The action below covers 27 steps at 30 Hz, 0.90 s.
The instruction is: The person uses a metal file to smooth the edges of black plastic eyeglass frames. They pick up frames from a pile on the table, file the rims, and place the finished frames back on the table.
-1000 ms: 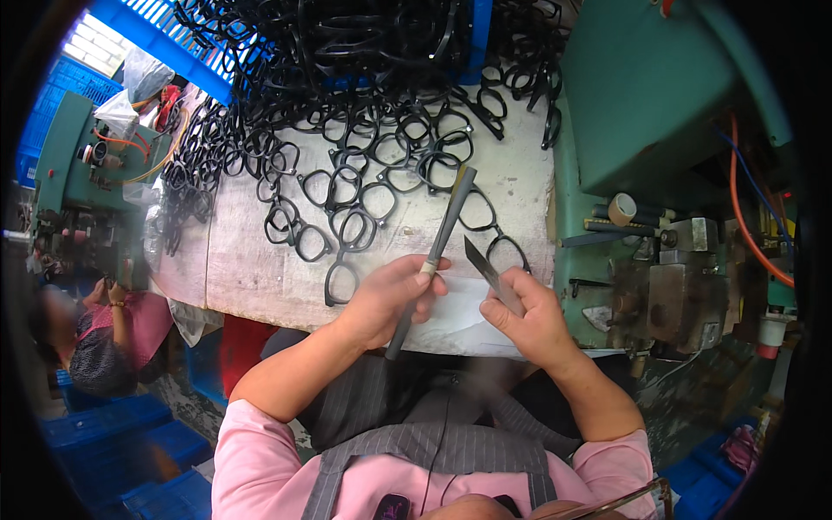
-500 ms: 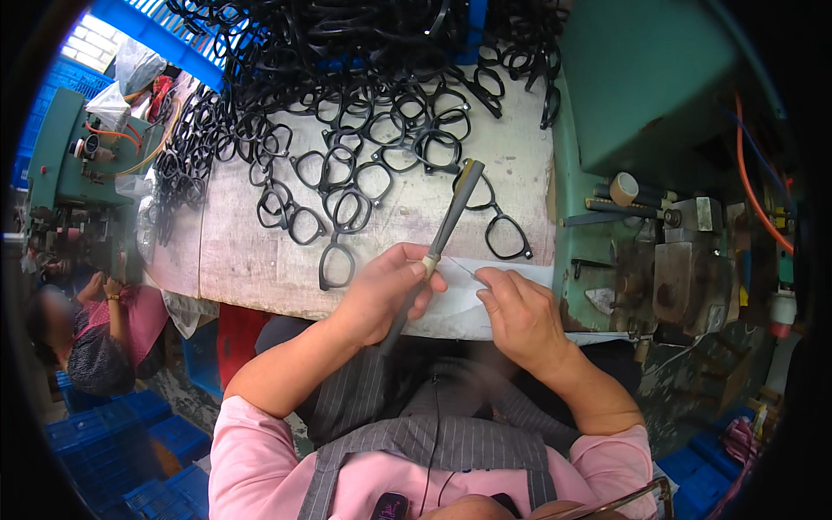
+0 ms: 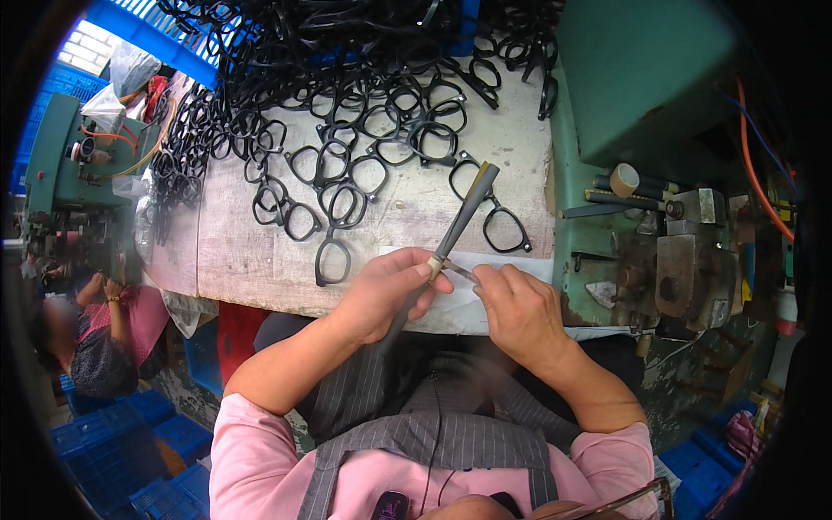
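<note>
My left hand (image 3: 399, 290) is closed round a bundle of long, slim dark-grey strips (image 3: 468, 204), which look like eyeglass temples. The bundle slants up to the right, with a yellowish strip along its upper end. A tan band (image 3: 437, 263) circles it at my fingers. Close by on the right, my right hand (image 3: 522, 312) pinches the end of a thin brownish strip (image 3: 461, 273) that runs toward the bundle. Whether this strip belongs to the band I cannot tell. Beyond the hands lies a black eyeglass frame (image 3: 507, 230). White paper (image 3: 464, 308) lies beneath them.
Many black eyeglass frames (image 3: 347, 113) cover the far part of the worn table (image 3: 234, 251), heaped at a blue crate (image 3: 186, 54). A green machine (image 3: 576, 208) with metal blocks stands right. Another person (image 3: 100, 347) sits at the left, near another machine (image 3: 65, 160).
The strip between my hands now shows broader and flatter. The bundle's upper end has shifted slightly right. My right hand has turned a little; both grips stay.
</note>
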Each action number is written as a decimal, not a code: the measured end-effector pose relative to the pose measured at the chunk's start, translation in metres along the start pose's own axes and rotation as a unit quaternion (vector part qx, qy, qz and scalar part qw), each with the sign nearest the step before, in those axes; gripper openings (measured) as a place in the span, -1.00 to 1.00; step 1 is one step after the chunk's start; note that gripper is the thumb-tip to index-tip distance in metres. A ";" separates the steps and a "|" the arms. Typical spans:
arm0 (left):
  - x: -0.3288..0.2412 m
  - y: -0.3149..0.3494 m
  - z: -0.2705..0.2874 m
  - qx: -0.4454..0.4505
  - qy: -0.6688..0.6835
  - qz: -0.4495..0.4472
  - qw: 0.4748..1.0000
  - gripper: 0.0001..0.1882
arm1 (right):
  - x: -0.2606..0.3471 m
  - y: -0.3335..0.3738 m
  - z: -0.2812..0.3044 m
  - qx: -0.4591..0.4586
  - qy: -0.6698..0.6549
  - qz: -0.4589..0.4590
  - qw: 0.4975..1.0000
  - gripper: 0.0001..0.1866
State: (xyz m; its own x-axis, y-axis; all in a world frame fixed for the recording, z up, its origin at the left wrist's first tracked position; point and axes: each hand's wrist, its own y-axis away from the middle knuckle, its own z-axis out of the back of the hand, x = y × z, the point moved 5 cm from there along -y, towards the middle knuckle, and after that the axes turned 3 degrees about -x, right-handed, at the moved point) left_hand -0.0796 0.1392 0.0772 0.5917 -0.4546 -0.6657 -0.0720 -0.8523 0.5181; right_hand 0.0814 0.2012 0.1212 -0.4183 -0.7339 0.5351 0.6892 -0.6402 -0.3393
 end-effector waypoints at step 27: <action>-0.004 0.002 0.003 -0.077 -0.161 -0.055 0.982 -0.84 | -0.001 0.006 -0.016 0.109 0.014 -0.025 0.994 -0.88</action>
State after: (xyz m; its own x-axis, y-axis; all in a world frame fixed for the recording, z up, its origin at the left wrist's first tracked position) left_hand -0.0846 0.1382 0.0789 0.3022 -0.4407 -0.8453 0.1159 -0.8632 0.4914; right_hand 0.0767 0.1942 0.1062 -0.4699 -0.7103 0.5241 0.7776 -0.6141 -0.1352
